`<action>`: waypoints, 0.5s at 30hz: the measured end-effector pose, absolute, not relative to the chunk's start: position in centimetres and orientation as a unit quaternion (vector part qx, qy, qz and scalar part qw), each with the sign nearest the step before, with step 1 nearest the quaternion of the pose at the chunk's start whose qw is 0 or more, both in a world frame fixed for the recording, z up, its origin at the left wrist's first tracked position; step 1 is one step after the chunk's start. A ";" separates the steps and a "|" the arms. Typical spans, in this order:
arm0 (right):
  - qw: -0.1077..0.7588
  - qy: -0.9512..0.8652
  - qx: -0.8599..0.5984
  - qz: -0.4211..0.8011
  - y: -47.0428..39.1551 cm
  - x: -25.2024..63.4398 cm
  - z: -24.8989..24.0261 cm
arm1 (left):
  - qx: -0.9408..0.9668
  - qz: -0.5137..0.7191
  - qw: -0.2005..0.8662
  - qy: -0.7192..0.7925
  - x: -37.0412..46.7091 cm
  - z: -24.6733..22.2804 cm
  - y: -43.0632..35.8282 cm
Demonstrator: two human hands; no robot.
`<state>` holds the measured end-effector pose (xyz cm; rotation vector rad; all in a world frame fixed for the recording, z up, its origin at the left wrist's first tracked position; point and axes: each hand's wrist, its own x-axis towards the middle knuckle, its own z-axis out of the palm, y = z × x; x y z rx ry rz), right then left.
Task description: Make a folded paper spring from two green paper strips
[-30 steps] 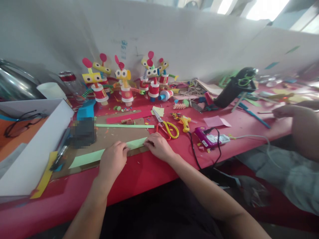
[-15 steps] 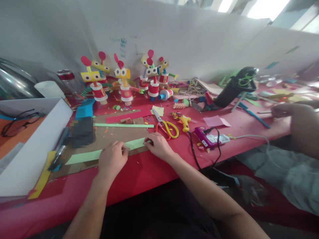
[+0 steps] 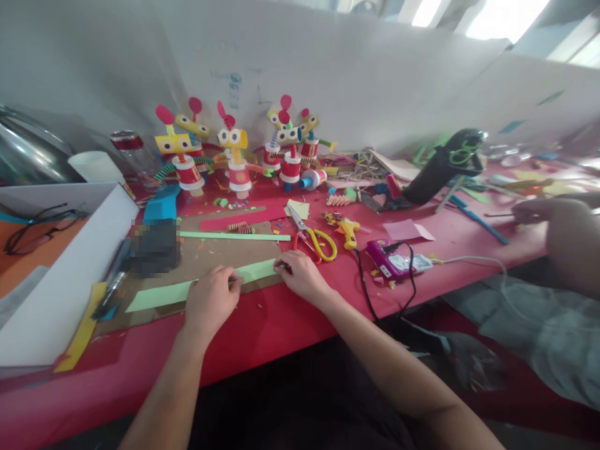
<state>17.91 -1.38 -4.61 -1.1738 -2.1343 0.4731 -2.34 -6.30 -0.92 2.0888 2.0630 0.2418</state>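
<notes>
A light green paper strip (image 3: pixel 162 296) lies on the brown cardboard (image 3: pixel 206 253) in front of me. My left hand (image 3: pixel 214 297) rests across its middle, fingers curled and closed on it. At the strip's right end my right hand (image 3: pixel 300 272) pinches the paper between thumb and fingers. Behind them is a thinner green paper strip (image 3: pixel 234 236), with a red paper strip (image 3: pixel 248 219) and a folded striped paper spring (image 3: pixel 240 228) close by. Scissors (image 3: pixel 312 237) with yellow and red handles lie just beyond my right hand.
A white box (image 3: pixel 70 275) holding glasses stands at left. Paper-cup figures (image 3: pixel 237 175) line the wall. To the right are a yellow glue gun (image 3: pixel 347 231), a purple power strip (image 3: pixel 391 262) with cords, and a black container (image 3: pixel 435 165). Another person's hand (image 3: pixel 529 209) works at far right.
The view has shifted very slightly. Both my hands stay on the green strip in nearly the same place.
</notes>
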 end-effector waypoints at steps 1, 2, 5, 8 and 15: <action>0.323 -0.813 -0.449 0.183 -1.4 17.9 -4.6 | 0.705 0.081 0.102 0.697 -2.4 -0.9 -6.2; 0.322 -0.812 -0.450 0.185 -1.3 17.9 -4.5 | 0.705 0.081 0.105 0.697 -2.5 -1.0 -6.1; 0.321 -0.807 -0.461 0.184 -1.4 18.0 -4.2 | 0.702 0.082 0.110 0.699 -2.7 -1.1 -6.0; 0.322 -0.808 -0.472 0.144 -1.8 17.9 -3.9 | 0.697 0.086 0.113 0.703 -2.7 -1.1 -5.9; 0.201 -0.917 -0.336 0.073 -5.0 16.1 -3.4 | 0.696 0.080 0.078 0.709 -2.2 -0.8 -6.6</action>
